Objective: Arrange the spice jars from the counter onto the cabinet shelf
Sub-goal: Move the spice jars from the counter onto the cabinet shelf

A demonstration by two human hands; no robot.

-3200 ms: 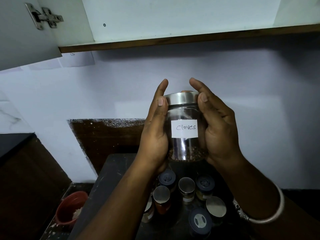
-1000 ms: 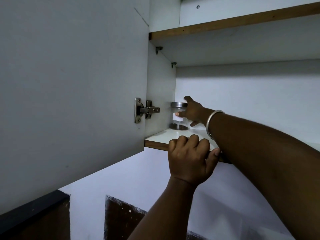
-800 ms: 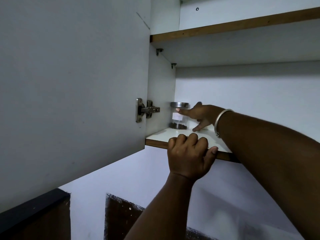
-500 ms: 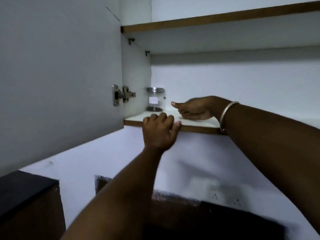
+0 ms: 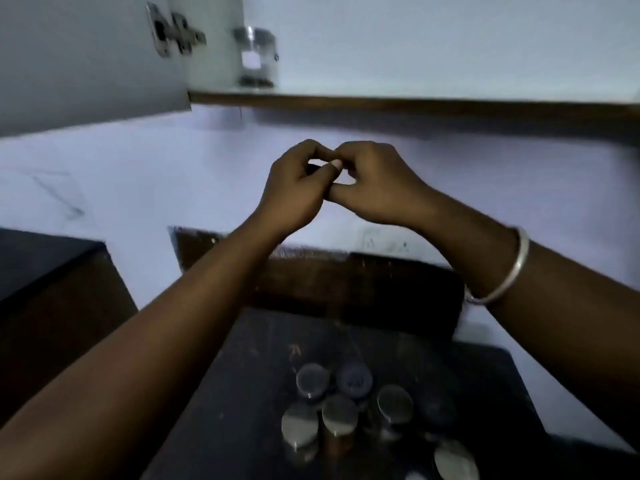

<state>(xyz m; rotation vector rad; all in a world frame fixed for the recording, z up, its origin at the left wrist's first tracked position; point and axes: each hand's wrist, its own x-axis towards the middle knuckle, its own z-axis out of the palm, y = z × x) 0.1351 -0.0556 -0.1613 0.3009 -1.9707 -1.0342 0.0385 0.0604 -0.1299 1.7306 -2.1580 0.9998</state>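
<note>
A glass jar with a steel lid and a white label (image 5: 257,57) stands upright on the cabinet shelf (image 5: 398,105), at its far left by the side wall. Several spice jars (image 5: 346,407) with steel or dark lids stand clustered on the dark counter (image 5: 242,393) below. My left hand (image 5: 298,188) and my right hand (image 5: 374,181) are together in mid-air between shelf and counter. Their fingers are curled and touching each other, with nothing held.
The open cabinet door (image 5: 86,57) with its metal hinge (image 5: 173,32) hangs at the upper left. A white wall runs behind my hands. A dark raised block (image 5: 45,271) stands at the left of the counter. A silver bangle (image 5: 509,271) circles my right wrist.
Both hands have left the shelf and come down, meeting in front of the wall. The view has tilted down, so the counter jars show again. The labelled jar stays on the shelf.
</note>
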